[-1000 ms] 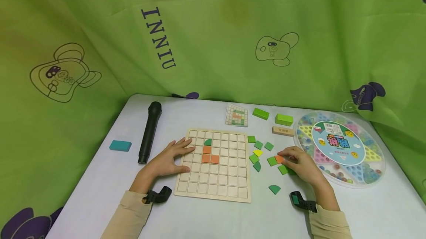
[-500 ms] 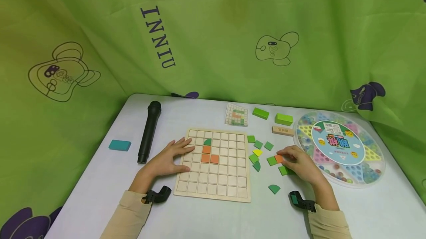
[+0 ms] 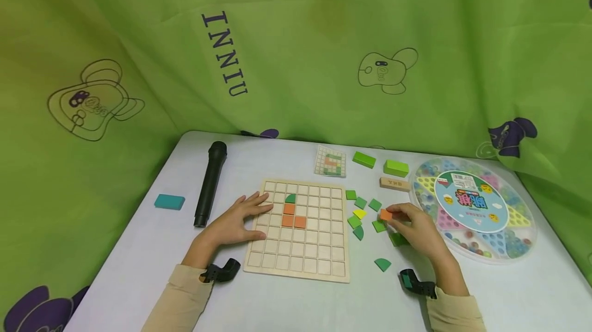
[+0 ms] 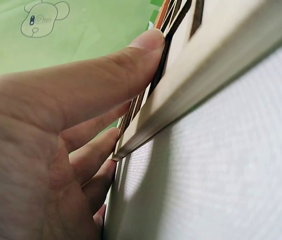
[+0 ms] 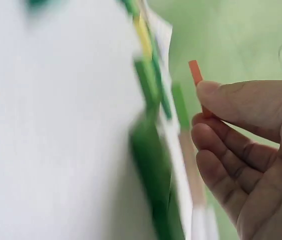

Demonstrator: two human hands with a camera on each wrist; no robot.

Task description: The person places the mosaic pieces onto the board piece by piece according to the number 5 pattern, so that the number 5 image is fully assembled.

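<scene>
Between thumb and fingertips, my right hand (image 3: pixel 416 229) pinches an orange square tile (image 3: pixel 386 215). In the right wrist view that orange tile (image 5: pixel 196 74) is seen edge-on, raised off the table. Below it lie green square tiles (image 3: pixel 379 226), some partly hidden by the hand. My left hand (image 3: pixel 233 221) rests with spread fingers on the left edge of a wooden grid board (image 3: pixel 319 252). The left wrist view shows its thumb (image 4: pixel 146 42) lying over the board's rim (image 4: pixel 181 107). On the board sit a green quarter-circle tile (image 3: pixel 290 198) and three orange squares (image 3: pixel 289 209).
Loose green tiles and a yellow tile (image 3: pixel 359 214) lie right of the board. Behind it are a pattern card (image 3: pixel 330 161), two green blocks (image 3: pixel 395 168) and a wooden block (image 3: pixel 394 184). A marble game box (image 3: pixel 472 208) stands right; a black microphone (image 3: pixel 210 183) and teal block (image 3: pixel 169 201) lie left.
My right hand has lifted the orange tile up from beside the green one and shifted it slightly left. The left hand stays in place on the board.
</scene>
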